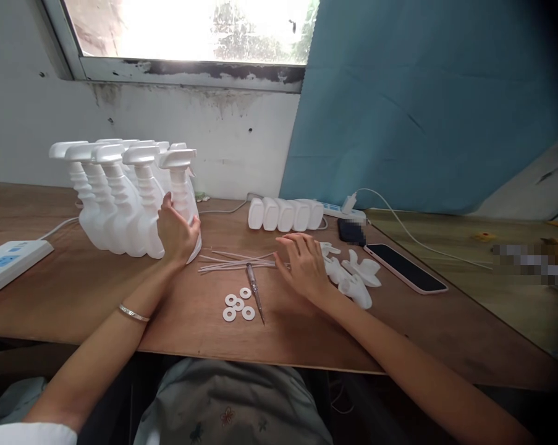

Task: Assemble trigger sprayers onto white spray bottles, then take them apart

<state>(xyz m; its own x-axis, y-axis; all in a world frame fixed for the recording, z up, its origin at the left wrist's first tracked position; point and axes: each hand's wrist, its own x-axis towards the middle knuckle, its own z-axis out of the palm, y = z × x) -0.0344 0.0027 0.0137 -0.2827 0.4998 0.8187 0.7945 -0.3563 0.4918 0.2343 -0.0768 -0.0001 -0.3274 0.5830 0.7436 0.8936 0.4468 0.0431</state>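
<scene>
My left hand (pixel 177 235) is wrapped round the body of a white spray bottle (pixel 182 190), the nearest at the right end of a tight group of upright spray bottles (pixel 116 185). My right hand (pixel 303 264) hovers over or rests on the table, fingers spread and holding nothing. Beneath and left of it lie several thin white tubes (pixel 230 262). Close to its right side are loose white spray heads (pixel 355 281), partly hidden by the hand. Between my hands a screwdriver (pixel 255 290) with a clear handle lies beside several white ring washers (pixel 238 303).
White bottles lie in a row (pixel 285 215) at the back, their bases facing me. Behind them a power strip (pixel 338 211) holds a plugged-in charger with a cable. A phone (pixel 406 267) lies at right. Another power strip (pixel 12 262) sits far left on the wooden table (pixel 190 327).
</scene>
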